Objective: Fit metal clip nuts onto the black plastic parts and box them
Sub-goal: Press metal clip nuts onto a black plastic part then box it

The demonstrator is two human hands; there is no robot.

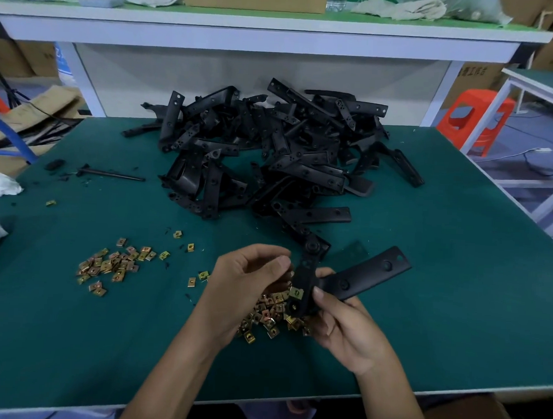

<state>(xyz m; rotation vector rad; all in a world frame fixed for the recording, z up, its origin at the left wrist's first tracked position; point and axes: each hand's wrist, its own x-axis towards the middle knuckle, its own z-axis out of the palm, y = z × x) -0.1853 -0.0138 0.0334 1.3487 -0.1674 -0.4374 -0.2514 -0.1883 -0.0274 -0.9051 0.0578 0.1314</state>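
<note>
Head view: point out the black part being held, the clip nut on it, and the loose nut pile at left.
Held black part (364,276), head view, middle of its long flat arm.
Clip nut (296,293) on it, head view, its brass top face.
Loose nut pile (108,265), head view, centre of the heap.

Left grip (250,281) fingers curled; right grip (343,329) clasped, thumb pressing.

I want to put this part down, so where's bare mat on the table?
Bare mat lies right of the pile, out to the right edge, and along the near-left, below the left nuts. Crowded: the pile mid-back, and the near nuts beneath the part.
</note>
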